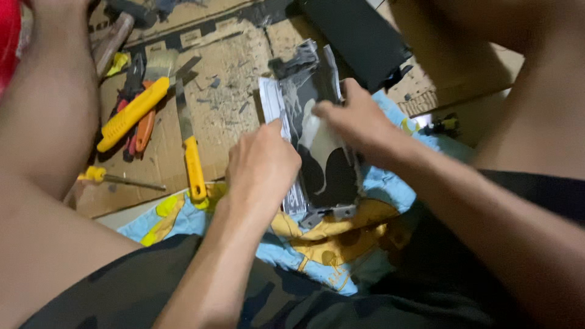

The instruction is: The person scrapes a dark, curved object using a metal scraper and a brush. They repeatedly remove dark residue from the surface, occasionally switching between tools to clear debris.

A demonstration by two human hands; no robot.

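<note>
A flat black panel (329, 173) with grey brackets and a silvery left edge lies on a blue and yellow cloth (341, 244) over my lap. My left hand (262, 167) grips the panel's left edge, thumb up against it. My right hand (356, 119) rests on the panel's upper part and pinches a translucent film (323, 143) that stands partly lifted off the black surface.
On cardboard (231, 91) to the left lie a yellow-handled scraper (190, 146), a yellow utility knife (131, 114), an orange tool (145, 129), a small screwdriver (113, 178) and a hammer (116, 36). A long black part (359, 36) lies behind the panel. My bare knees flank the scene.
</note>
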